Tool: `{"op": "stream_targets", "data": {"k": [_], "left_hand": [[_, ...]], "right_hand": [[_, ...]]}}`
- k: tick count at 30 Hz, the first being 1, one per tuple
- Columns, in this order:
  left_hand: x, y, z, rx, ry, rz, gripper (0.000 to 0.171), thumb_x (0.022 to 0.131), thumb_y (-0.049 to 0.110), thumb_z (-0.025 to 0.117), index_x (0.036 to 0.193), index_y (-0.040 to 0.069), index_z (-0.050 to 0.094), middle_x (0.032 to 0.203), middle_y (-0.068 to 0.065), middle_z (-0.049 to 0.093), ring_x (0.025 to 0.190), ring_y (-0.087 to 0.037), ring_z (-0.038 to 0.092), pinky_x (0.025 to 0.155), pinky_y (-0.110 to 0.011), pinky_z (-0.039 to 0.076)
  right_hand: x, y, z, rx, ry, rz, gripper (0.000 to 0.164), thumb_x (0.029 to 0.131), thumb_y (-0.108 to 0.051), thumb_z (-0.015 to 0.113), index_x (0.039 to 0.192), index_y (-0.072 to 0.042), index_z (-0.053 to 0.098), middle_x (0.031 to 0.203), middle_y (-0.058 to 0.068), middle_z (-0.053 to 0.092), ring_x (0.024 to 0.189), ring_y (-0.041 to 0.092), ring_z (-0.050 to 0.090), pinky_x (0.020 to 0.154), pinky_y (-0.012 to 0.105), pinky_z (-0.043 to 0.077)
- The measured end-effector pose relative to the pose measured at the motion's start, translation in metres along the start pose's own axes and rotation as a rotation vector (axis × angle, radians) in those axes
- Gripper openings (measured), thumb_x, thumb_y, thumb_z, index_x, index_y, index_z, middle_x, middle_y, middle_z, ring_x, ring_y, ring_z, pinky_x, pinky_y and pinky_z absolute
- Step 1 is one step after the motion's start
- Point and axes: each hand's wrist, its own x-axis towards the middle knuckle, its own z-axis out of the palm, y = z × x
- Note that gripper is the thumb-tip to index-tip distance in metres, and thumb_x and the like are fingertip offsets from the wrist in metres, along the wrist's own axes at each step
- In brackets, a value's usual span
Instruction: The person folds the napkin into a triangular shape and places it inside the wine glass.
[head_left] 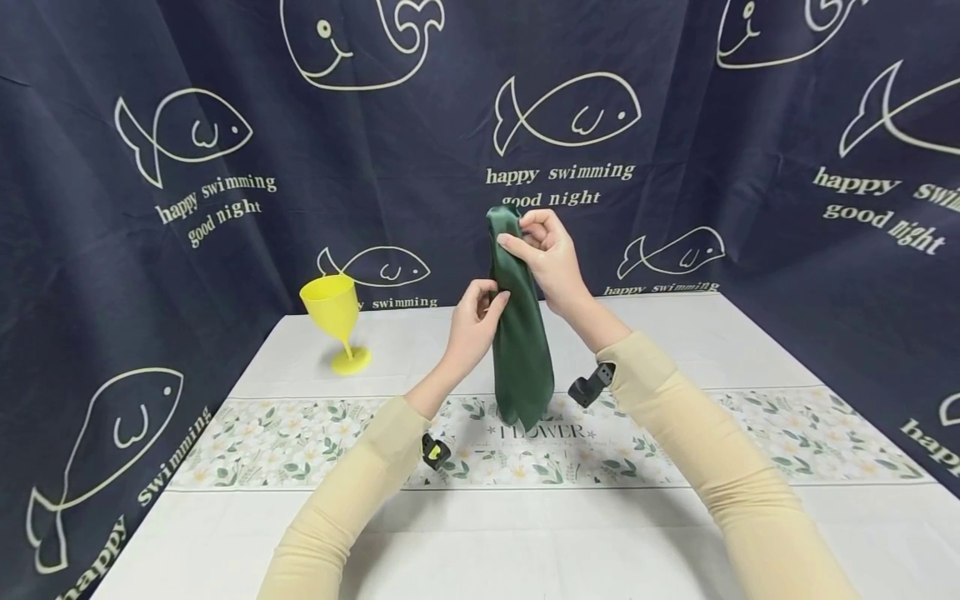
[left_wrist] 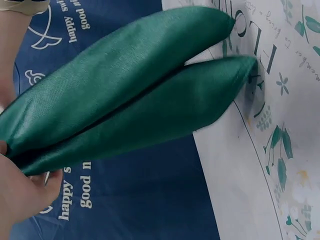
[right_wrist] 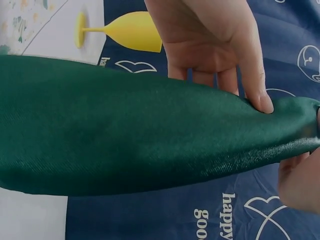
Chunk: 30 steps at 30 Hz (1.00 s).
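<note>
A folded dark green satin cloth [head_left: 523, 350] hangs upright above the table, narrow at the top and wider below. Its lower end parts into two pointed tips, seen well in the left wrist view, where the cloth [left_wrist: 125, 85] has a long slit between two layers. My right hand [head_left: 553, 262] pinches it near the top, thumb in front. Lower down, my left hand [head_left: 474, 325] grips its left edge between thumb and fingers. In the right wrist view, the left thumb presses the smooth face of the cloth [right_wrist: 125, 130], and the left fingers are partly hidden behind it.
A yellow goblet [head_left: 333, 308] stands at the back left of the white table [head_left: 645, 533]. A floral runner [head_left: 285, 442] with lettering crosses the table beneath the cloth. Dark blue curtains [head_left: 420, 167] with fish drawings close off the back and sides.
</note>
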Motion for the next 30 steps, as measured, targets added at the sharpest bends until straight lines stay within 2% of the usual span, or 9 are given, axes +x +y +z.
{"op": "stream_targets", "data": {"k": [4,9,17,23,27,30], "left_hand": [[0.0011,0.0035,0.0003,0.068,0.020,0.008,0.022,0.098,0.017,0.050,0.109,0.001,0.061,0.105,-0.014,0.064,0.085,-0.020,0.064,0.070,-0.024,0.053],[0.0013,0.0077,0.0004,0.132,0.032,0.005,0.029,0.101,0.018,0.043,0.119,0.005,0.062,0.109,-0.014,0.066,0.090,-0.023,0.066,0.073,-0.031,0.055],[-0.0008,0.0060,-0.0016,0.050,0.014,-0.027,0.028,0.099,0.020,0.047,0.117,0.003,0.059,0.108,-0.015,0.063,0.095,-0.024,0.064,0.078,-0.032,0.055],[-0.0015,0.0024,-0.0036,0.042,-0.004,-0.011,0.027,0.099,0.018,0.046,0.119,0.003,0.059,0.106,-0.014,0.063,0.093,-0.022,0.063,0.078,-0.028,0.055],[-0.0014,0.0013,-0.0031,0.049,-0.025,0.011,0.026,0.099,0.012,0.046,0.119,0.002,0.058,0.092,-0.013,0.057,0.083,-0.019,0.057,0.072,-0.023,0.051],[-0.0018,0.0017,-0.0022,0.057,-0.033,0.014,0.026,0.099,0.013,0.045,0.119,0.002,0.057,0.089,-0.013,0.055,0.080,-0.019,0.053,0.069,-0.024,0.048]], "right_hand": [[0.0004,0.0011,0.0023,0.025,0.033,-0.009,0.023,0.085,0.001,0.064,0.093,-0.015,0.049,0.083,-0.007,0.066,0.068,0.008,0.059,0.058,0.019,0.051],[0.0009,0.0042,0.0054,0.054,0.070,0.000,0.024,0.085,0.003,0.064,0.092,-0.016,0.049,0.083,-0.008,0.064,0.069,0.007,0.058,0.059,0.019,0.051],[-0.0003,0.0049,0.0065,0.064,0.054,0.005,0.023,0.086,0.002,0.063,0.092,-0.015,0.049,0.087,-0.007,0.065,0.075,0.009,0.060,0.063,0.020,0.051],[-0.0019,0.0031,0.0062,0.029,0.040,-0.023,0.021,0.088,-0.001,0.061,0.095,-0.017,0.048,0.091,-0.008,0.065,0.079,0.009,0.062,0.064,0.020,0.052],[-0.0024,0.0039,0.0057,-0.011,0.038,-0.046,0.021,0.089,-0.003,0.061,0.097,-0.018,0.048,0.095,-0.009,0.066,0.077,0.008,0.062,0.063,0.020,0.052],[-0.0023,0.0047,0.0053,-0.015,0.029,-0.054,0.021,0.089,-0.003,0.061,0.097,-0.018,0.049,0.096,-0.009,0.066,0.075,0.008,0.062,0.061,0.020,0.052]]}}
